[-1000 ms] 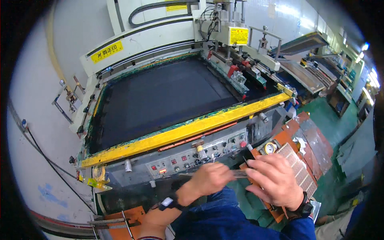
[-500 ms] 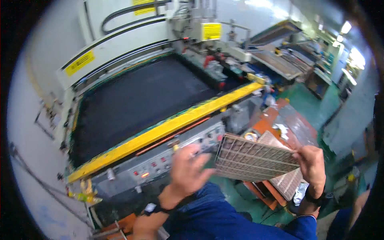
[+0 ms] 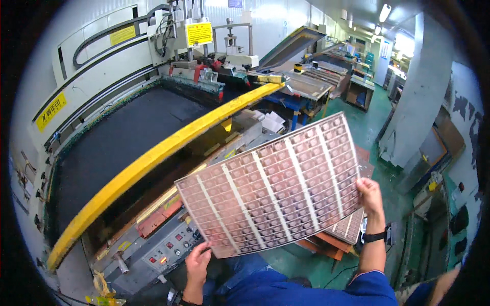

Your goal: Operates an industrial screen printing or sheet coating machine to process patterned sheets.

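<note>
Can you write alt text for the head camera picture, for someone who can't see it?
A person's left hand and right hand hold up a big thin gridded sheet. Behind it stands a machine with a yellow bar and a grey button panel.

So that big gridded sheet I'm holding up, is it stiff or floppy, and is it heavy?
The gridded sheet looks thin and probably flexes: it bows slightly between the left hand and right hand. Likely light, since fingertip grips at two edges carry it. Probably creases if bent.
</note>
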